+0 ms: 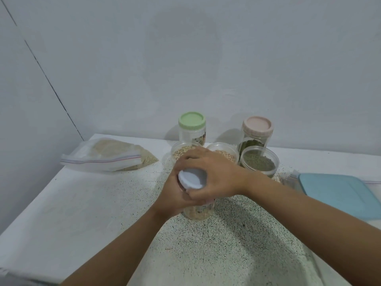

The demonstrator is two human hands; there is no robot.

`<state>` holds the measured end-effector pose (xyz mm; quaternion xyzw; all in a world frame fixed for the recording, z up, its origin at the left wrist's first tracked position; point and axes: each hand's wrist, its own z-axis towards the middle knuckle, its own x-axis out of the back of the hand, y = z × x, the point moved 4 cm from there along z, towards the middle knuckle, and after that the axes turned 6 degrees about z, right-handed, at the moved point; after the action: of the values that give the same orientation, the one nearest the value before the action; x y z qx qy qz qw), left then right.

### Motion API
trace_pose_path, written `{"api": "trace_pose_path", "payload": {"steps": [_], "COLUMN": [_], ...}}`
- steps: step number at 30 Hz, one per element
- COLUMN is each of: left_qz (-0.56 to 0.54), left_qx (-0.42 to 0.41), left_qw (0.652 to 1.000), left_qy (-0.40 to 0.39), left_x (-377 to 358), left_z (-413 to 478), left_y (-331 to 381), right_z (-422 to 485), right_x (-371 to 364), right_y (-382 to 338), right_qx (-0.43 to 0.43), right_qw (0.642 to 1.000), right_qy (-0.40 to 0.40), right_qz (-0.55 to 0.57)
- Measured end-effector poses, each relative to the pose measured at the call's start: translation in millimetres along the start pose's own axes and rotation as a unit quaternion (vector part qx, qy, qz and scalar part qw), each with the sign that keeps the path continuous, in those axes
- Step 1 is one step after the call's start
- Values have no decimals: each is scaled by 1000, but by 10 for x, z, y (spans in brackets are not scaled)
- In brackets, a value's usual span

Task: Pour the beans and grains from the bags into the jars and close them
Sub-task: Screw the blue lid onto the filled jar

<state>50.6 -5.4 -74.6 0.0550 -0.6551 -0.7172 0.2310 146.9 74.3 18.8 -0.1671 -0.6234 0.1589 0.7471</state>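
Capping step. Jar sits mid-counter, base down, roughly upright, close to the person.

Left hand is wrapped round the jar body just under the neck, fingers curled and clamped on it. My read: that's the counter-torque hold, so the jar doesn't spin.

Right hand comes over from the right, with fingers and thumb curled round the rim of the lid, clamped on it. Looks like a twist-on grip. Can't tell if the threads are engaged or how far the lid is seated.

Pale beans show through the jar wall below the hands, so the fill on this one reads as done and only the closing is left.

Green-lid jar and pink-lid jar are capped and parked at the wall, out of the work zone. In front of them are three open tubs with no lids:
- left tub: pale beans
- middle tub: yellowish
- right tub: green grain

Bag lies flat far left, well apart, with grain inside. Probably the next pour. Blue lid lies at the right edge.

Risk: a cross-threaded lid if it goes on tilted.
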Motion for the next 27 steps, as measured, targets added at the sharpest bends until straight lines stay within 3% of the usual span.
{"api": "trace_pose_path", "payload": {"steps": [5,10,16,20,23,27], "left_qz": [-20,-24,-25,-12,-4,15], "left_qx": [18,11,9,8,8,1], "left_qw": [1000,1000,1000,1000,1000,1000], "left_qy": [-10,-8,-17,-3,7,8], "left_x": [6,29,29,30,22,21], "left_z": [0,22,40,12,-6,-16], "left_y": [-60,-72,-128,-72,-5,47], "right_z": [2,-6,-4,18,29,102], "right_x": [-46,-2,243,372,350,332], "right_y": [-177,-283,-181,-152,-127,-125], "right_qx": [-27,-97,-44,-22,-27,-29], "right_qw": [976,959,991,991,988,986], "right_qy": [28,49,-103,-130,-147,-163], "right_qz": [-216,-261,-68,16,34,-27]}}
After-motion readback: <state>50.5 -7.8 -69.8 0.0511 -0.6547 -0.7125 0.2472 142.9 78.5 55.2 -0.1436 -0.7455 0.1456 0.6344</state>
